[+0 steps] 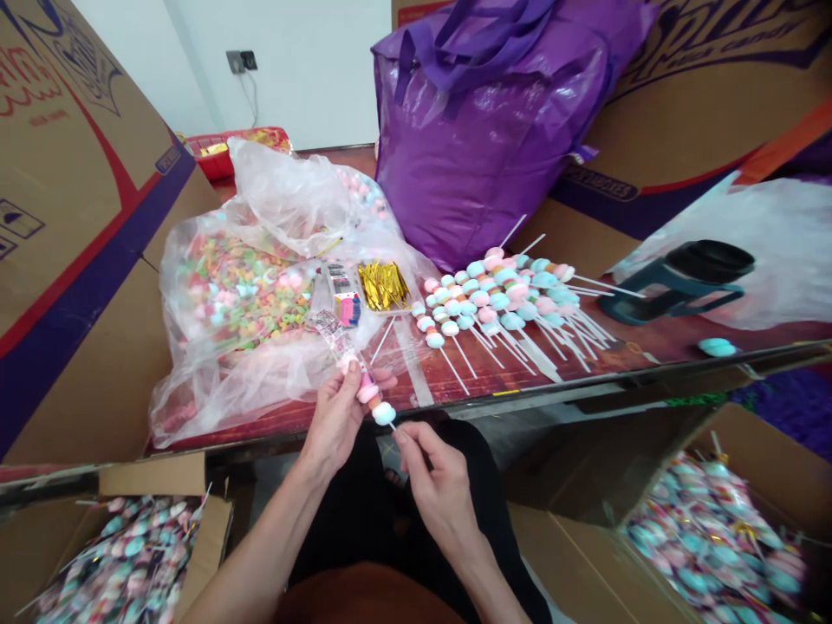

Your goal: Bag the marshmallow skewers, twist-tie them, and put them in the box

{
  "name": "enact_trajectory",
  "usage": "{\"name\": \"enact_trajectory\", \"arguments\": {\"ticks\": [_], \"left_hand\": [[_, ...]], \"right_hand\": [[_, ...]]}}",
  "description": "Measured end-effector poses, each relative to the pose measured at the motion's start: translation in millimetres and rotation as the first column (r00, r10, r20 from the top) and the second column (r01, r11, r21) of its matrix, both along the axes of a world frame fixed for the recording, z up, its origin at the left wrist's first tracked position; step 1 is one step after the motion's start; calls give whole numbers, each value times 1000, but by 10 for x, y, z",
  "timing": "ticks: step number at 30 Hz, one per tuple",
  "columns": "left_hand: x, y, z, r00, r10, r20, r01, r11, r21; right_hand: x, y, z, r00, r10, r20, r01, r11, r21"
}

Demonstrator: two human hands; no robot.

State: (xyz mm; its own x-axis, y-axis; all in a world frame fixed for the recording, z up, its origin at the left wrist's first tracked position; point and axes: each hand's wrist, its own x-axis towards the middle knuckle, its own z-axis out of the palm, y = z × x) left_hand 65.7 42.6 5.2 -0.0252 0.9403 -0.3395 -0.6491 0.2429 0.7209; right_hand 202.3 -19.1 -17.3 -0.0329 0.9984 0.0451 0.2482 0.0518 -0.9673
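Observation:
Between my hands, over the table's front edge, is a candy skewer (383,413) of pink, orange and white-blue sweets on a white stick. My left hand (338,406) holds its upper part, where a clear printed wrapper (334,336) covers the sweets and sticks out beyond them. The lowest sweet shows outside the wrapper. My right hand (434,472) pinches the stick just below that sweet. Ahead on the table lie gold twist ties (383,286) in a tray, beside a stack of printed wrappers (341,282). To their right is a pile of unwrapped candy skewers (500,290).
A clear plastic bag (273,204) of loose sweets spreads across the table's left. Behind stands a purple bag (468,147). A teal mug (676,282) lies at right near a loose blue sweet (717,347). Cardboard boxes (201,546) of wrapped skewers flank me below.

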Motion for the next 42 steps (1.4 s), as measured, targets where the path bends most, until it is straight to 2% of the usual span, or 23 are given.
{"name": "enact_trajectory", "arguments": {"ticks": [5,9,11,14,18,21,22,24,27,28,30,32,33,35,39,42], "left_hand": [[8,-17,0,998,-63,21,63,998,-24],[32,-42,8,998,-63,-19,63,998,4],[-13,-29,36,995,-102,-3,102,995,-11],[-95,3,70,985,-150,87,155,986,-57],[-74,-6,76,983,-127,130,140,986,-94],[4,-49,79,989,-137,58,142,986,-87],[22,-63,82,988,-154,31,156,985,-80],[35,-79,84,980,-201,-7,200,977,-76],[20,-74,74,962,-271,20,272,958,-91],[13,-68,69,956,-289,55,293,951,-102],[-5,-55,65,941,-315,122,328,937,-116],[-35,-41,73,934,-331,133,346,932,-106],[-58,-32,80,939,-327,107,336,937,-92],[-119,-7,93,954,-298,30,299,952,-61],[-245,84,99,980,-190,-61,190,982,-9],[-263,147,88,989,-135,-60,138,990,37]], "right_hand": [[-54,9,15,981,-21,-191,-12,985,-169],[-169,34,14,972,-41,-231,7,989,-147],[-189,33,-1,987,-27,-157,19,998,-53],[-162,31,-42,998,-37,48,28,981,191],[-124,70,-108,940,-117,320,-56,874,483],[-122,98,-135,903,-123,412,-134,830,542],[-123,100,-134,915,-114,387,-119,840,529],[-128,94,-115,965,-83,250,-38,896,443],[-161,73,-55,995,-51,-85,63,988,142],[-180,67,-31,975,-52,-215,59,998,26],[-221,61,13,882,-67,-466,-12,987,-163],[-245,61,47,765,-98,-636,-93,961,-260],[-244,62,56,729,-118,-674,-108,953,-284],[-212,67,56,722,-150,-675,-89,948,-306],[-96,87,-2,833,-132,-537,-19,964,-267],[-44,106,-20,900,-56,-432,-49,973,-228]]}}
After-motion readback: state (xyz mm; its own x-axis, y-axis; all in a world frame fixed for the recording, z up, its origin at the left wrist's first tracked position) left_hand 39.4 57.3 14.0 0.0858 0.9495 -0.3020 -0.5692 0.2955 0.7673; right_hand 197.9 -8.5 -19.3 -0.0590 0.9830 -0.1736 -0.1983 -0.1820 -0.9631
